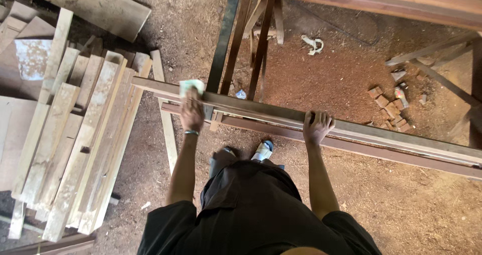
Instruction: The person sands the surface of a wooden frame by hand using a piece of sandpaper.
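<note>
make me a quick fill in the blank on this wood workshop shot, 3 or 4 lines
1. The left hand presses a pale green ____ against the long wooden beam.
2. The right hand ____ the top edge of that beam with nothing else in it.
3. A stack of pale planks lies on the person's ____ side.
4. The floor is covered in reddish ____.

Missing words: sanding pad; grips; left; sawdust
</note>
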